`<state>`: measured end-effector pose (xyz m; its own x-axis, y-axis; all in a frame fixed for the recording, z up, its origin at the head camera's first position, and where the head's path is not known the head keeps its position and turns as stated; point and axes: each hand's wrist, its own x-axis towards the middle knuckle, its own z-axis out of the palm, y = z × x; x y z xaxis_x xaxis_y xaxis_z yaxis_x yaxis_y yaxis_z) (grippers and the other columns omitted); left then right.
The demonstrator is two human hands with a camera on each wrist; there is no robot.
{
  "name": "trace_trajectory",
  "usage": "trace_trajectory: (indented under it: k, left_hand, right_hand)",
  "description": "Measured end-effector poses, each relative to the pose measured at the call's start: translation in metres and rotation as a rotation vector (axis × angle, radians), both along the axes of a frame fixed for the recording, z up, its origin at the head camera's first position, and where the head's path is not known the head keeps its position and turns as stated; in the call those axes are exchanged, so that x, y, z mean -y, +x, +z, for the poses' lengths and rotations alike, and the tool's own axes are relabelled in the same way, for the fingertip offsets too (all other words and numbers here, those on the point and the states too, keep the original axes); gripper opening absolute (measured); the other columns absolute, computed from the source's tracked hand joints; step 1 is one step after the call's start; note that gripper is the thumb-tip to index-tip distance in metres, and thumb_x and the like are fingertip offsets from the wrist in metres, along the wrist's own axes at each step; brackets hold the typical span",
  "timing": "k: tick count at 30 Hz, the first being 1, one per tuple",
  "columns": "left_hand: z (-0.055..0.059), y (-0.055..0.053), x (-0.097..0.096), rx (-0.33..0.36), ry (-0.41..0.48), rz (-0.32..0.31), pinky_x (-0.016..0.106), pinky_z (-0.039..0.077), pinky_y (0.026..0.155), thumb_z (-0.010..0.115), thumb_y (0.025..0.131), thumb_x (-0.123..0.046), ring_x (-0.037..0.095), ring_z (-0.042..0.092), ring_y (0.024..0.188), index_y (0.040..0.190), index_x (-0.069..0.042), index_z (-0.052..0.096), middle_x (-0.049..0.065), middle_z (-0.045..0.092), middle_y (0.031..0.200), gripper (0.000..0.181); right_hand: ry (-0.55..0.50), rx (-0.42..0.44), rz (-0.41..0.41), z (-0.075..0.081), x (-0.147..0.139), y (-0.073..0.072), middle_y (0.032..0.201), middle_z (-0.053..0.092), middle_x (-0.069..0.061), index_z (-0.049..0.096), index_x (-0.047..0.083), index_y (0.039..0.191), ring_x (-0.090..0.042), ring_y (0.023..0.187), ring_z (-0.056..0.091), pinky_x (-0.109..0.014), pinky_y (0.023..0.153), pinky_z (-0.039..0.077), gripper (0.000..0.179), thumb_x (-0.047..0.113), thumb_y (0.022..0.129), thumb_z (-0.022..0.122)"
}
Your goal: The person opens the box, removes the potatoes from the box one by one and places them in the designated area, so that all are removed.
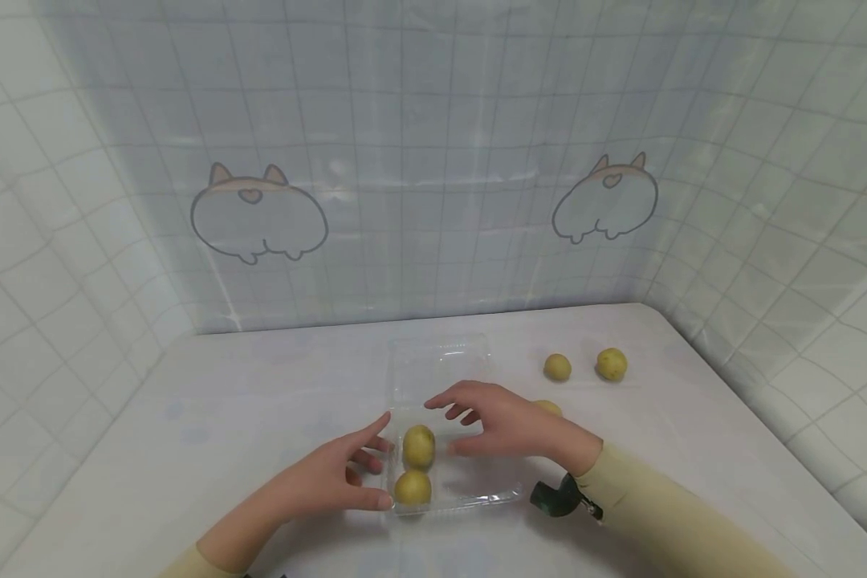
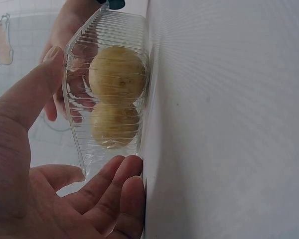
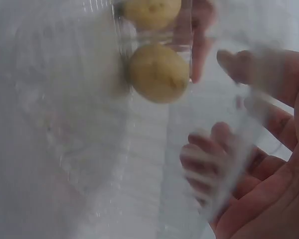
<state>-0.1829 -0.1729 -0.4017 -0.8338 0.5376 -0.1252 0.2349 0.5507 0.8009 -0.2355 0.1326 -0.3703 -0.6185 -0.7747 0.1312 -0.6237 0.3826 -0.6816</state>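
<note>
A clear plastic clamshell box (image 1: 473, 486) lies on the table, its lid (image 1: 439, 369) folded open to the far side. Two yellow potatoes sit along the box's left side: a nearer potato (image 1: 413, 488) and a farther potato (image 1: 419, 446). My left hand (image 1: 325, 482) rests against the left wall with spread fingers; in the left wrist view its thumb touches the rim. Over the right half of the box hovers my right hand (image 1: 502, 421), fingers loosely bent and nothing in them. The right wrist view is blurred, with the box wall in front of the fingers.
On the table's right side lie a small potato (image 1: 557, 367) and a larger potato (image 1: 612, 364). Another potato (image 1: 548, 407) is partly hidden behind my right wrist. A dark green strapped object (image 1: 559, 498) is at the right wrist. Grid-patterned curtains (image 1: 433, 160) surround the table.
</note>
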Motion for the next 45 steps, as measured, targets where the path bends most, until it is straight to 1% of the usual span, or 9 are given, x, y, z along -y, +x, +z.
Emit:
trace_trajectory:
  k: [11,16,19,23,25,28,32,36,45]
  left_hand:
    - [0.0,0.0,0.0,-0.018,-0.003,-0.005,0.031,0.051,0.086,0.083,0.08,-0.041,0.016,0.059,0.111,0.159,-0.018,0.024,-0.002,0.056,0.135,0.101]
    - [0.0,0.001,0.001,-0.022,-0.004,-0.001,0.031,0.051,0.086,0.083,0.079,-0.041,0.015,0.058,0.111,0.159,-0.019,0.024,-0.002,0.056,0.135,0.101]
    - [0.0,0.001,0.001,-0.022,-0.005,0.0,0.031,0.051,0.086,0.083,0.079,-0.041,0.015,0.059,0.111,0.159,-0.019,0.024,-0.002,0.056,0.135,0.102]
    - [0.0,0.0,0.001,-0.008,0.002,-0.005,0.03,0.051,0.086,0.083,0.08,-0.04,0.015,0.058,0.111,0.159,-0.018,0.024,-0.002,0.056,0.135,0.101]
    - [0.0,0.0,0.0,-0.004,0.005,-0.007,0.03,0.051,0.086,0.083,0.08,-0.04,0.016,0.058,0.112,0.159,-0.018,0.024,-0.002,0.056,0.135,0.101]
    - [0.0,0.0,0.0,-0.008,0.007,-0.009,0.03,0.051,0.086,0.083,0.08,-0.04,0.015,0.058,0.112,0.159,-0.018,0.024,-0.002,0.056,0.135,0.1]
    - [-0.001,0.0,0.0,-0.008,0.002,-0.008,0.029,0.051,0.086,0.082,0.081,-0.041,0.014,0.058,0.113,0.159,-0.02,0.023,-0.004,0.055,0.135,0.1]
    - [-0.001,0.0,0.001,-0.008,-0.004,-0.007,0.028,0.051,0.086,0.082,0.081,-0.042,0.014,0.058,0.112,0.159,-0.019,0.022,-0.004,0.055,0.135,0.101]
    - [0.0,0.0,0.002,-0.006,0.012,-0.012,0.03,0.051,0.086,0.082,0.082,-0.04,0.016,0.058,0.113,0.159,-0.019,0.022,-0.001,0.055,0.136,0.1]
  right_hand:
    - [0.036,-0.009,0.057,-0.006,0.014,0.0,0.133,0.058,-0.002,0.057,0.015,0.138,-0.018,0.113,0.06,-0.026,0.088,0.051,0.054,0.016,0.088,0.076]
    - [0.066,-0.008,0.048,-0.008,0.018,0.002,0.13,0.058,0.003,0.058,0.017,0.137,-0.016,0.112,0.059,-0.026,0.088,0.051,0.052,0.015,0.088,0.076]
    - [0.092,-0.051,0.063,-0.013,0.021,0.003,0.127,0.058,0.008,0.06,0.019,0.135,-0.014,0.111,0.059,-0.025,0.087,0.051,0.049,0.017,0.088,0.076]
    - [0.119,-0.139,0.095,-0.02,0.025,0.004,0.124,0.058,0.01,0.062,0.02,0.132,-0.008,0.11,0.057,-0.023,0.087,0.05,0.045,0.019,0.088,0.076]
    - [0.126,-0.171,0.105,-0.02,0.027,0.005,0.124,0.057,0.01,0.063,0.02,0.13,-0.005,0.11,0.056,-0.022,0.088,0.049,0.042,0.018,0.089,0.075]
    - [0.147,-0.248,0.128,-0.02,0.03,0.006,0.124,0.057,0.007,0.064,0.02,0.128,-0.004,0.111,0.055,-0.021,0.092,0.047,0.038,0.016,0.091,0.073]
    - [0.182,-0.358,0.142,-0.023,0.035,0.006,0.123,0.057,0.005,0.064,0.023,0.128,-0.005,0.109,0.056,-0.02,0.094,0.045,0.037,0.019,0.092,0.073]
    - [0.201,-0.396,0.135,-0.024,0.038,0.005,0.122,0.057,0.007,0.064,0.024,0.129,-0.004,0.107,0.056,-0.018,0.093,0.045,0.039,0.022,0.091,0.074]
    - [0.242,-0.424,0.113,-0.024,0.044,0.003,0.117,0.059,0.011,0.065,0.022,0.13,0.0,0.103,0.056,-0.017,0.089,0.046,0.044,0.024,0.088,0.078]
